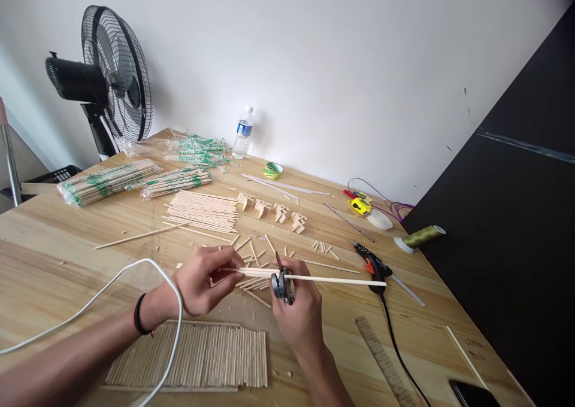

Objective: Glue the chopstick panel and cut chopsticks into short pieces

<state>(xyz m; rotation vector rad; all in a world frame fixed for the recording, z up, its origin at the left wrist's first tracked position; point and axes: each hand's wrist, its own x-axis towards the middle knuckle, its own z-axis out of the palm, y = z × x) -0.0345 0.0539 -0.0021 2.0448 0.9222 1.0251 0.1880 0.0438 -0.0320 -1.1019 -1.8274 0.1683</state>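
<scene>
My left hand [204,286] is closed on the left end of a small bundle of thin wooden sticks [314,278] held level above the table. My right hand [299,311] grips black-handled cutters [281,281], whose blades are set across the sticks near the middle. The longest stick reaches right, over the glue gun [375,267]. A flat mat of glued sticks [202,356] lies just below my hands. Short cut pieces [256,287] are scattered under the bundle.
A white cable [112,290] loops over my left wrist. A stack of loose sticks [202,210], wrapped stick packs [108,181], small stick assemblies [274,210], a water bottle [243,133], tape roll [272,170], ruler [384,359], thread spool [420,237] and phone [471,394] lie around. A fan [112,78] stands at back left.
</scene>
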